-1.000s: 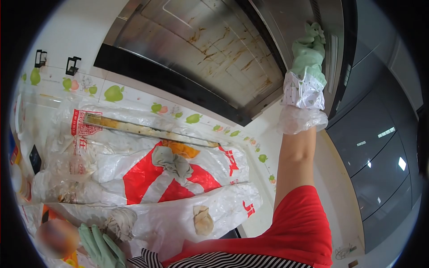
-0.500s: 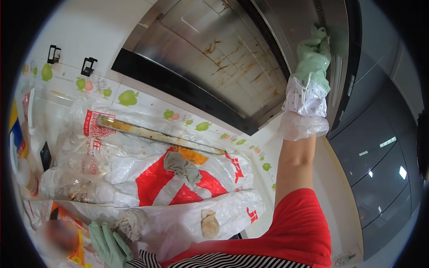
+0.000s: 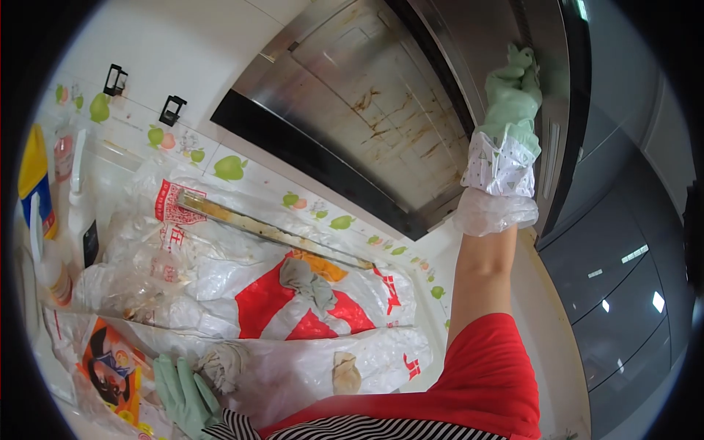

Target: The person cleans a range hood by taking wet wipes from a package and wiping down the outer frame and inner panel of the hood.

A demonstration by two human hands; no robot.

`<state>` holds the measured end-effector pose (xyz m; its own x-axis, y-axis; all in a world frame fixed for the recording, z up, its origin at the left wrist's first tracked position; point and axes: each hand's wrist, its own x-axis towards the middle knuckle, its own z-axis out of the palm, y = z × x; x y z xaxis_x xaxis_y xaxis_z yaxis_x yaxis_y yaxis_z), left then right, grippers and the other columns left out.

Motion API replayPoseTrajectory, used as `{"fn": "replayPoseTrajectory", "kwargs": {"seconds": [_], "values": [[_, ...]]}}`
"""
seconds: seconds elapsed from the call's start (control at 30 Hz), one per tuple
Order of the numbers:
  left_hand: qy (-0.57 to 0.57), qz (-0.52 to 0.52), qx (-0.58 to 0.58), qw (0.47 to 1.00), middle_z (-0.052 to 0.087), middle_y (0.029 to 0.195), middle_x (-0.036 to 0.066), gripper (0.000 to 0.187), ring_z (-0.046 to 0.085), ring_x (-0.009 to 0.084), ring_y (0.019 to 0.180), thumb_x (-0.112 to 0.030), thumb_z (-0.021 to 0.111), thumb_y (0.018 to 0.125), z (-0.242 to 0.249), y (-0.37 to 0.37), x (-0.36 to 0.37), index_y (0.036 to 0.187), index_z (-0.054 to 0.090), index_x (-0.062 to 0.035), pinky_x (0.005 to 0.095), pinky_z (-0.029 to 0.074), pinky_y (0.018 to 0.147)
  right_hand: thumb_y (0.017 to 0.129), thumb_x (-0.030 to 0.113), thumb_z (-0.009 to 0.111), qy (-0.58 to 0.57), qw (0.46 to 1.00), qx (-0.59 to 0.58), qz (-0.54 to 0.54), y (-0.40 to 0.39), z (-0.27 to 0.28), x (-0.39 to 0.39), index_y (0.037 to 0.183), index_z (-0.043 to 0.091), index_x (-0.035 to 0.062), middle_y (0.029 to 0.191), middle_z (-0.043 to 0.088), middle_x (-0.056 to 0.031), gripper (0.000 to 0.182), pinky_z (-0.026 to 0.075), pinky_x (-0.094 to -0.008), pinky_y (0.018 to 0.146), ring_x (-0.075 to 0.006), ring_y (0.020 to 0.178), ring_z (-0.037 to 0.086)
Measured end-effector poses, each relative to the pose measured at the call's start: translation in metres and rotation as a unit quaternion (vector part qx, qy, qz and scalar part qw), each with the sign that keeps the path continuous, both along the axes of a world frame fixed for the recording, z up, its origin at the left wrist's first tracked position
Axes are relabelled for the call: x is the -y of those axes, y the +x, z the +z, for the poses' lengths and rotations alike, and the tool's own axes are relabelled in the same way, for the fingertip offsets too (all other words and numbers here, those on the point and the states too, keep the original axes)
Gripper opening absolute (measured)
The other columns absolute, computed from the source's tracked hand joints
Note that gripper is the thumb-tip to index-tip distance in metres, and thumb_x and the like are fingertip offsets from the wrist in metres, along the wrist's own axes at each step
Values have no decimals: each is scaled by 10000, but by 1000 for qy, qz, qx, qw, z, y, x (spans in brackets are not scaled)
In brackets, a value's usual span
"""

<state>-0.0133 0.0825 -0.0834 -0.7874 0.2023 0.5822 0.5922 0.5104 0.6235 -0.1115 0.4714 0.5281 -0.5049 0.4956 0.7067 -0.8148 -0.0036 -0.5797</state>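
My right hand (image 3: pixel 513 81), in a pale green rubber glove with a patterned white cuff, reaches up against the stainless steel range hood (image 3: pixel 493 29). Its fingers are bent and pressed to the metal near a slotted strip; whatever they hold is hidden. Brown grease streaks mark the hood's wide panel (image 3: pixel 367 103). Low on the left, my left hand (image 3: pixel 183 396) wears a matching green glove, its fingers stretched out over the plastic-covered counter. Beside it lies a crumpled pale cloth (image 3: pixel 222 365).
White and red plastic bags (image 3: pixel 367 352) cover the counter. On them lie a long greasy metal strip (image 3: pixel 271 229), a grey rag (image 3: pixel 308 284) and a brownish pad (image 3: pixel 346 372). Bottles (image 3: pixel 51 268) stand at the left. Black brackets (image 3: pixel 173 110) are fixed to the wall.
The view has turned slightly, so the counter and hood appear shifted right, and more of the bottles and orange package shows. My right hand stays at nearly the same place on the hood.
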Motion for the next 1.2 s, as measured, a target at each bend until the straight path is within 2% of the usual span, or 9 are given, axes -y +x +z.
{"fn": "replayPoseTrajectory", "kwargs": {"seconds": [0.1, 0.2, 0.23, 0.33, 0.43, 0.53, 0.57, 0.67, 1.2], "values": [[0, 5, 0, 1000, 547, 1438, 293, 353, 503, 509, 1344, -80, 543, 1011, -2, 3, -1, 1315, 604, 88, 573, 409, 1118, 1078, 151, 485, 78, 996, 10, 38, -36, -1, 27, 1342, 584, 18, 1152, 725, -57, 311, 568, -235, 568, -103, 776, 702], [6, 10, 1, 1000, 548, 1434, 296, 352, 505, 511, 1341, -80, 547, 1009, -4, 4, -4, 1313, 605, 89, 577, 410, 1116, 1080, 155, 462, 65, 974, 107, 187, -56, 19, 40, 1403, 518, -26, 1083, 721, -37, 375, 560, -231, 560, -103, 756, 696], [6, 10, 1, 1000, 548, 1433, 297, 352, 505, 512, 1340, -80, 549, 1008, -4, 4, -3, 1312, 605, 89, 578, 410, 1115, 1072, 168, 459, 46, 990, 75, 113, -55, 9, 40, 1457, 443, -60, 1164, 726, -62, 448, 558, -233, 556, -108, 748, 698], [16, 8, 4, 1000, 550, 1429, 301, 352, 507, 514, 1337, -79, 553, 1006, -9, 3, -1, 1309, 606, 91, 581, 411, 1112, 1055, 101, 493, -58, 986, 106, 119, -23, 39, -31, 1262, 680, 92, 1253, 732, -56, 279, 578, -229, 632, -149, 1060, 717], [18, 4, 3, 1000, 551, 1426, 304, 351, 508, 517, 1333, -79, 557, 1003, -9, 0, 2, 1306, 606, 92, 585, 413, 1109, 1058, 120, 457, -27, 998, 57, -5, -20, 31, -46, 1293, 668, 76, 1291, 717, -75, 318, 577, -218, 647, -149, 1173, 683], [14, -4, 3, 1000, 552, 1422, 307, 351, 510, 519, 1330, -79, 561, 1001, -9, -2, 4, 1304, 607, 93, 588, 414, 1106, 1063, 114, 440, 48, 993, 84, 64, -47, 38, -21, 1302, 664, 73, 1318, 702, -101, 330, 586, -238, 656, -152, 1168, 687], [14, -7, 2, 1000, 552, 1420, 309, 351, 510, 520, 1329, -79, 563, 1000, -9, -3, 3, 1303, 607, 94, 590, 414, 1105, 1050, 93, 493, 42, 985, 102, 129, -57, 33, -5, 1236, 682, 81, 1220, 725, -86, 266, 599, -285, 663, -154, 1032, 705], [-2, -13, -1, 1000, 553, 1417, 312, 351, 512, 522, 1326, -78, 567, 997, -8, -4, -1, 1300, 607, 95, 593, 415, 1103, 1046, 87, 496, 56, 973, 115, 191, -70, 19, 21, 1228, 684, 85, 1235, 720, -87, 262, 594, -283, 657, -151, 997, 703], [-120, 19, 5, 993, 546, 1456, 257, 367, 472, 435, 1403, -112, 510, 1060, -10, 11, -19, 1367, 563, 83, 519, 369, 1170, 1026, 56, 510, 51, 998, -7, -29, 85, 5, -125, 1183, 695, 109, 1321, 689, -93, 249, 569, -270, 624, -136, 810, 689]]}}
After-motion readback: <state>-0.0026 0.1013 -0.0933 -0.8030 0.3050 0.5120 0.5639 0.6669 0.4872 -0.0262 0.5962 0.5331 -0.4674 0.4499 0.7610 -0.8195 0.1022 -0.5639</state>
